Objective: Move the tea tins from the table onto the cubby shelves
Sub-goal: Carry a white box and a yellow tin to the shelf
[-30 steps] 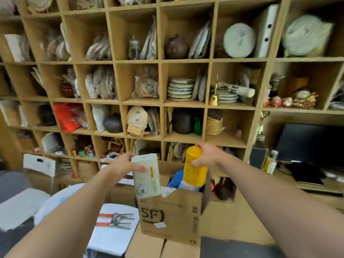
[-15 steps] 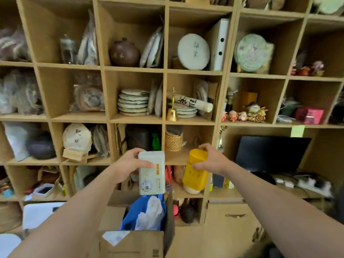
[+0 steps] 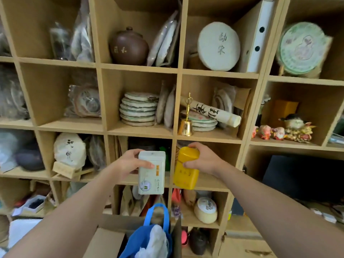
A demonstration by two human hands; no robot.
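Observation:
My left hand (image 3: 128, 164) grips a pale green-white rectangular tea tin (image 3: 151, 174), held upright in front of the wooden cubby shelves (image 3: 139, 132). My right hand (image 3: 202, 161) grips a yellow tea tin (image 3: 186, 168) from the top and side, right beside the white one. Both tins hang in the air before the cubbies of the third visible row, at the height of that row's shelf board. The cubby behind the white tin holds a dark jar and a green object, partly hidden.
The cubbies hold wrapped tea cakes (image 3: 138, 108), a brown clay jar (image 3: 128, 47), a brass bell (image 3: 186, 125), a paper scroll (image 3: 214, 113) and figurines (image 3: 279, 132). Below my hands stands an open cardboard box (image 3: 108, 241) with a blue bag (image 3: 154, 235). A dark monitor (image 3: 301, 175) sits right.
Both hands have carried the tins up and closer to the shelves. The view has moved in and tilted up, so the cardboard box has dropped to the bottom edge.

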